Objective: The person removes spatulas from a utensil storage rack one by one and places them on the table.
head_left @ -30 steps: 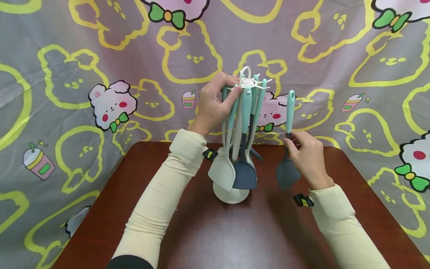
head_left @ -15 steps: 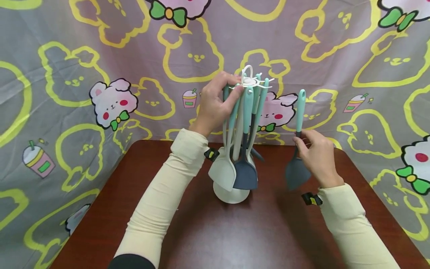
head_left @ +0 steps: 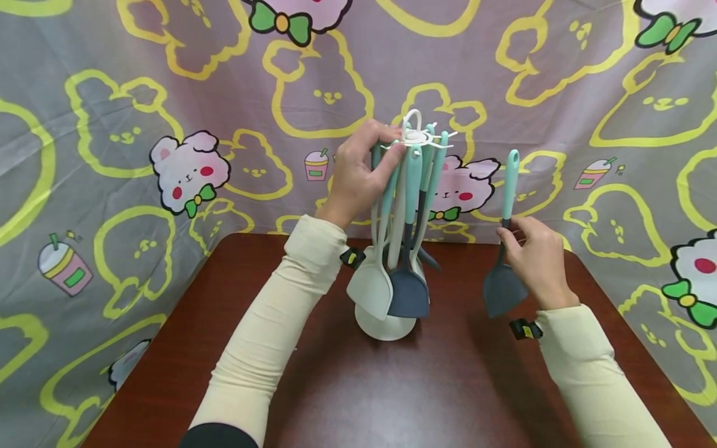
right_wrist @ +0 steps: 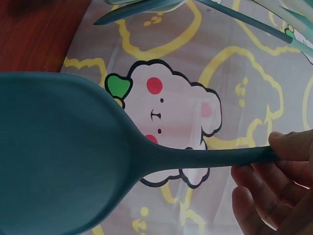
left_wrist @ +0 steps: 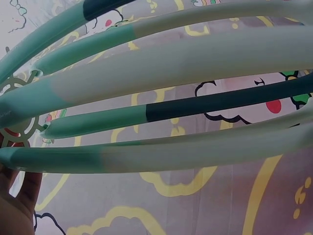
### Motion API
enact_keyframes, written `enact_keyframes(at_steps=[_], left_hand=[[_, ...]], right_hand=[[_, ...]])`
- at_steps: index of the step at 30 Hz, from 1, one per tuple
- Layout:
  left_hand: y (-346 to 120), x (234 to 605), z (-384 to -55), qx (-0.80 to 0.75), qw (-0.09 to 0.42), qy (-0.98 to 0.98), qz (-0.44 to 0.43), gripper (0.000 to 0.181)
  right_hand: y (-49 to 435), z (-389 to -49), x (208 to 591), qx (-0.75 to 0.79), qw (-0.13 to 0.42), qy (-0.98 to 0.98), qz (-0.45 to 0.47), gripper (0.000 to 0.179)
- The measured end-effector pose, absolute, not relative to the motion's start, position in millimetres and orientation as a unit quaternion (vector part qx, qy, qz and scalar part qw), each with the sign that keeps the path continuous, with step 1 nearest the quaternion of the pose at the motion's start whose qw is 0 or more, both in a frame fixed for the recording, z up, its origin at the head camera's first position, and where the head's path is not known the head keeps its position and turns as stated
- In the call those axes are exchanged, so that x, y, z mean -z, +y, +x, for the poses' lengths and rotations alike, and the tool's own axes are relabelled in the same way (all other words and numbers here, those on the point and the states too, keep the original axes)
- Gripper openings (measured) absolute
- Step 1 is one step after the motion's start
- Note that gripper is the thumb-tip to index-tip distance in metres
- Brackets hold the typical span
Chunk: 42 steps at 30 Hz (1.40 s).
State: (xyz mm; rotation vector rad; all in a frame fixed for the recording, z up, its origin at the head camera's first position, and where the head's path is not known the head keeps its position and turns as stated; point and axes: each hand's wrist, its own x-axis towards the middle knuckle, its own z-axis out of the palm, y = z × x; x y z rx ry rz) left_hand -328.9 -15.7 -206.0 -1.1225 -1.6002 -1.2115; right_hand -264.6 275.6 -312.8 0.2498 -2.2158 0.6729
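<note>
A white rotating utensil rack stands upright on the table, hung with several mint-handled utensils. My left hand grips the rack's top ring, thumb in front; in the left wrist view, the fingers show at the lower left edge by the ring. Well to the right of the rack, my right hand pinches a dark grey spatula by its shaft just below the mint handle. The spatula hangs blade down above the table. A pale spatula and another dark spatula hang at the rack's front.
The brown wooden table reaches back to a cartoon-printed cloth hung behind and at both sides. Behind the rack's front utensils, a dark utensil sticks out to the right.
My right hand has moved to the right with the spatula, farther from the rack, and slows in the last half second. The left hand stays on the rack's top.
</note>
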Motion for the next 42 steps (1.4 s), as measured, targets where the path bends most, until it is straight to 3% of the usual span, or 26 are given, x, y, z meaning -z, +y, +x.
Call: enact_keyframes(at_steps=[20, 42], left_hand=[[-14.0, 205.1, -328.6, 0.471, 0.423, -0.634, -0.444, 0.009], [-11.3, 205.6, -327.8, 0.473, 0.425, -0.635, -0.438, 0.011]], right_hand=[[292.5, -272.1, 325.9, -0.243, 0.390, -0.884, 0.090, 0.015], [317.8, -283.9, 336.0, -0.240, 0.318, -0.916, 0.047, 0.020]])
